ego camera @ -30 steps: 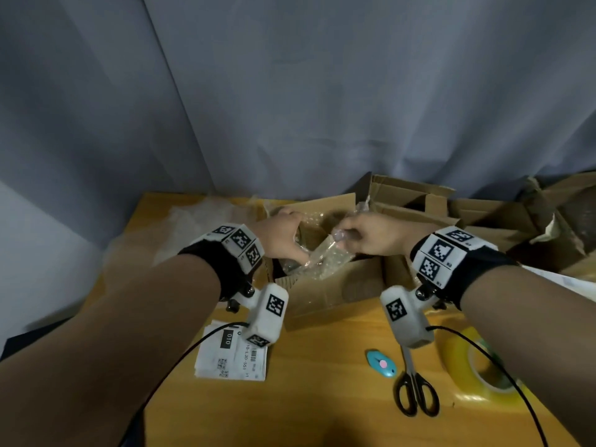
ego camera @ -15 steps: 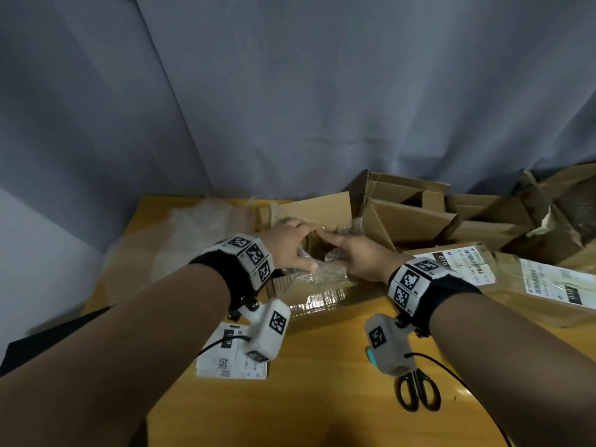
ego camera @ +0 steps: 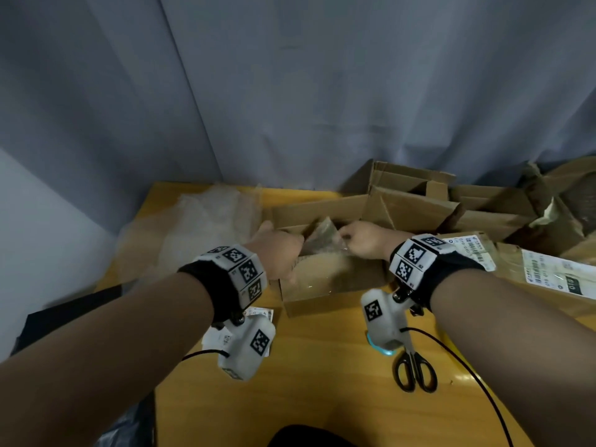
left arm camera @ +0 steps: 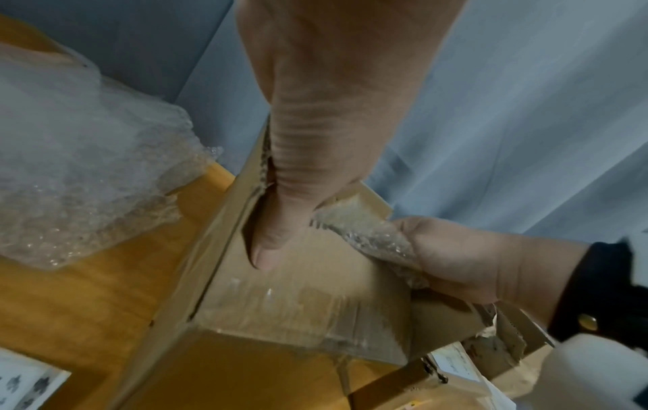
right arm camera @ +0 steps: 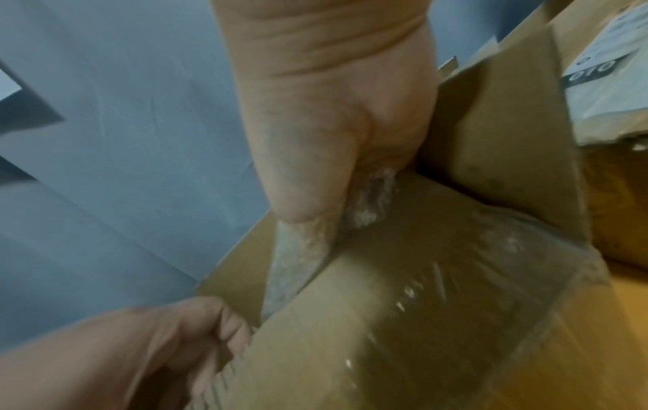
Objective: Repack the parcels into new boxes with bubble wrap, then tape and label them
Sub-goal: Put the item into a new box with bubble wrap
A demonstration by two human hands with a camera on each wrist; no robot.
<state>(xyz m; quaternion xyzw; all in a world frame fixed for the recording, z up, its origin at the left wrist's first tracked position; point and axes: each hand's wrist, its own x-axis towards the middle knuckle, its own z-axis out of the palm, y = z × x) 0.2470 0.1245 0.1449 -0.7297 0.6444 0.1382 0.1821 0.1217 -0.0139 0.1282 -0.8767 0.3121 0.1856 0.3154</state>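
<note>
An open cardboard box (ego camera: 325, 285) stands mid-table with clear tape on its front wall. My left hand (ego camera: 283, 256) grips its front left corner, thumb pressed on the outside of the front wall (left arm camera: 298, 305), fingers hidden inside. My right hand (ego camera: 358, 243) pinches a crumpled piece of bubble wrap (ego camera: 322, 237) over the box's opening, near its right side. In the right wrist view the thumb and fingers squeeze the bubble wrap (right arm camera: 368, 199) just above the box's rim (right arm camera: 420, 291). What lies in the box is hidden.
A loose heap of bubble wrap (ego camera: 200, 227) lies at the back left. Opened old cartons (ego camera: 419, 204) and a labelled parcel (ego camera: 548, 279) crowd the right. Black scissors (ego camera: 414, 369), a blue cutter (ego camera: 383, 351) and printed labels (ego camera: 222, 337) lie near the front edge.
Both hands held the bubble wrap above the box a second ago. The wrap has gone down into the box, and my left hand has shifted to the box's front left corner.
</note>
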